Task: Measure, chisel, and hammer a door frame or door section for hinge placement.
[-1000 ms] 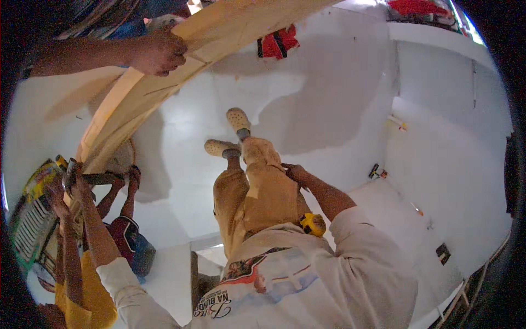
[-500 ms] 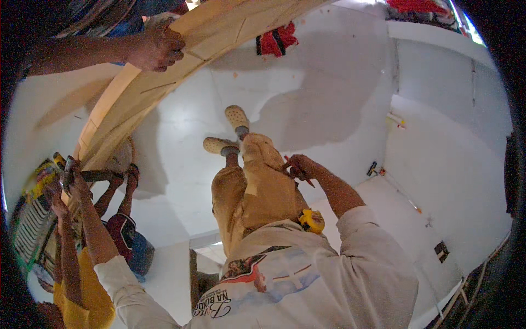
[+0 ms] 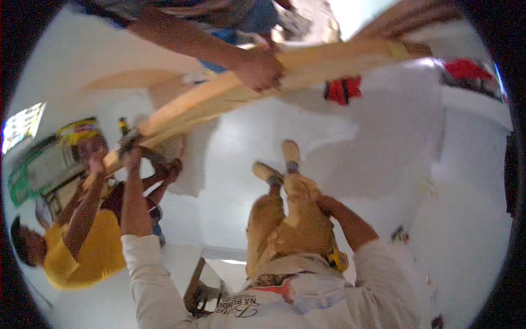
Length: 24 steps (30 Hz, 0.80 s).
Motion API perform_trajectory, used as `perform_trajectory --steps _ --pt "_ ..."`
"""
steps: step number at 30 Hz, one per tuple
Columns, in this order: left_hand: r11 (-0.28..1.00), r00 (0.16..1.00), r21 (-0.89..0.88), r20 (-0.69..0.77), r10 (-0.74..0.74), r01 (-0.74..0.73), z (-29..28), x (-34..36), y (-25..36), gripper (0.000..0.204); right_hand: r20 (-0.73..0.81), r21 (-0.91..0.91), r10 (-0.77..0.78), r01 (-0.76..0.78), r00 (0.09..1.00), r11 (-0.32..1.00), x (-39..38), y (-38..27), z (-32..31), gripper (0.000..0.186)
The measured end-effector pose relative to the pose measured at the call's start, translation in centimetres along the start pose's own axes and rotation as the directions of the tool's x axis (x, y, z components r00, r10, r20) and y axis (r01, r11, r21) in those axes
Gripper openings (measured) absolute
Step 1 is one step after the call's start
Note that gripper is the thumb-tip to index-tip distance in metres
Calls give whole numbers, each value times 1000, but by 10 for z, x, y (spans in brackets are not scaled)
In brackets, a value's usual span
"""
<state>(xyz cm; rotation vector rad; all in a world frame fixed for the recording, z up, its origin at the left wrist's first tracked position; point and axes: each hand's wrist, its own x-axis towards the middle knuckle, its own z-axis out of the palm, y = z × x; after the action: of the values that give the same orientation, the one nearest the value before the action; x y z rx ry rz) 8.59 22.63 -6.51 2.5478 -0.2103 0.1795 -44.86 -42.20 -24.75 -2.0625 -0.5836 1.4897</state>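
At the left, my left hand (image 3: pixel 131 158) is raised to the near end of a long pale wooden board (image 3: pixel 192 107). Its fingers close round a dark tool (image 3: pixel 129 140) lying against the board; blur hides the tool's kind. Low beside my right thigh, my right hand (image 3: pixel 327 205) has its fingers curled in. The red pencil seen in it earlier cannot be made out now. Another person's hand (image 3: pixel 260 70) grips the board from the far side. A person in a yellow shirt (image 3: pixel 90 249) has a hand (image 3: pixel 97 164) up at the board's left end.
A yellow tape measure (image 3: pixel 338 260) sits at my right hip. Red-and-black cloth (image 3: pixel 343 90) lies on the pale floor beyond my feet. Dark tools (image 3: pixel 400 234) lie on the right. A green-edged rack (image 3: pixel 46 164) stands at the left, and a wooden chair (image 3: pixel 200 293) is near my left side.
My view has swung left, so most things appear farther right. The co-worker's hand appears farther along the board. My right hand now rests nearer my thigh, and its pencil no longer shows.
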Motion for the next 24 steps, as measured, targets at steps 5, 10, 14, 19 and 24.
perform_trajectory --steps 5,10,14,19,24 --pt "979 979 -23 26 -201 202 37 -38 83 33 -39 -19 197 -198 980 980 -64 -3 -42 26" --pt "990 928 13 -348 -130 144 76 -28 144 56 -247 178 33 12 968 984 -98 46 -34 27" --pt "974 943 -49 -243 -227 222 62 -74 190 50 -190 116 401 -385 896 915 -83 29 -24 47" --pt "972 973 55 -54 -224 227 60 -143 174 54 -10 -268 251 -245 968 932 -53 -10 -45 36" --pt "815 957 -517 250 -150 263 71 -145 277 27 -125 -8 482 -487 867 873 -56 -60 -70 46"
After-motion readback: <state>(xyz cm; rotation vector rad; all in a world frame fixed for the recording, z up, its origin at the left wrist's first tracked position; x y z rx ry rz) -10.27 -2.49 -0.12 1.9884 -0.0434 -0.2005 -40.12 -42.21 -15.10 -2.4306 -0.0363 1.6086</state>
